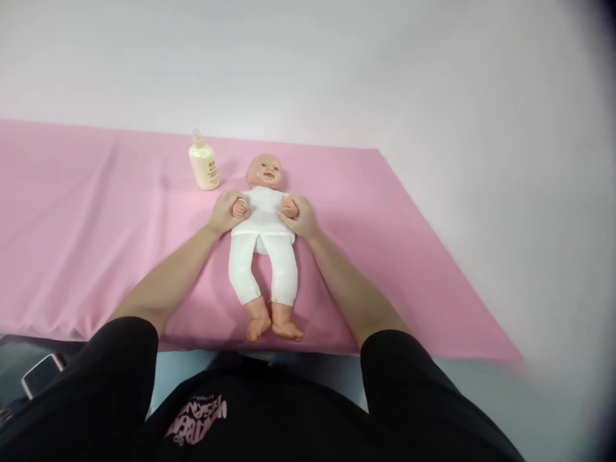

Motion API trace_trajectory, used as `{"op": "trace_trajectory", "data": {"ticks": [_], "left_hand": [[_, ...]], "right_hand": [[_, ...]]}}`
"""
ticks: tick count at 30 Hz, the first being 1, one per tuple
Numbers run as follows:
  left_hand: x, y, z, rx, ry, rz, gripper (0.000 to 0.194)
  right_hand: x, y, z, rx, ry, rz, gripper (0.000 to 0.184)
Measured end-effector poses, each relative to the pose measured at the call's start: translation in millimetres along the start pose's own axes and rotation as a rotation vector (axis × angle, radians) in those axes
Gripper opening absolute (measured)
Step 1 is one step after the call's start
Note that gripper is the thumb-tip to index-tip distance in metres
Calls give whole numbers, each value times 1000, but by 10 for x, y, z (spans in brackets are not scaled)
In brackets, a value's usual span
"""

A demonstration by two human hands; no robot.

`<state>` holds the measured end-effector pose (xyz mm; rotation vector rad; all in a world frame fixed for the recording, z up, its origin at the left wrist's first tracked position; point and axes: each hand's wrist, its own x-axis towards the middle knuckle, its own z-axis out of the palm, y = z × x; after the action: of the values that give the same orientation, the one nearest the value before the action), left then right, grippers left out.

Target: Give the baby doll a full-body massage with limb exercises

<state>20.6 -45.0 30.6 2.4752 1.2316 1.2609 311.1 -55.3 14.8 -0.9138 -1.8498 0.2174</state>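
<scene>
With our left hand and right hand each closed around a wrist of the baby doll lying face-up between them on the pink sheet, we should hold gently and evenly.

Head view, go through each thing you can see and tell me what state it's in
Doll: lying face up on the pink cloth, dressed in white.
Left hand: closed on the doll's arm.
Right hand: closed on the doll's other arm.
Bottle: upright, capped, beside the doll's head.
Phone: lying flat, screen dark.
</scene>
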Motion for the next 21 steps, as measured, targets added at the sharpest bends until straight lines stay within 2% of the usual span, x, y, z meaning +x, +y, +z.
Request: {"op": "trace_trajectory", "data": {"ticks": [2,4,6,9,14,18,21], "left_hand": [[-4,-42,34,-41,21,-8,50],[-2,-93,85,-89,52,-46,72],[2,-152,141,-131,84,-100,88],[2,-257,209,-177,94,-164,98],[-18,-409,248,-152,12,-233,107],[-32,-404,238,-71,-38,-304,101],[-34,-366,223,-25,-88,-362,93]], "right_hand": [[-14,68,42,29,35,62,51],[-18,152,91,45,84,125,75],[-11,238,133,33,107,159,87],[9,345,165,-23,81,189,86],[13,449,169,-105,60,301,88],[0,474,166,-130,31,380,91],[-8,462,142,-95,-26,359,91]]}}
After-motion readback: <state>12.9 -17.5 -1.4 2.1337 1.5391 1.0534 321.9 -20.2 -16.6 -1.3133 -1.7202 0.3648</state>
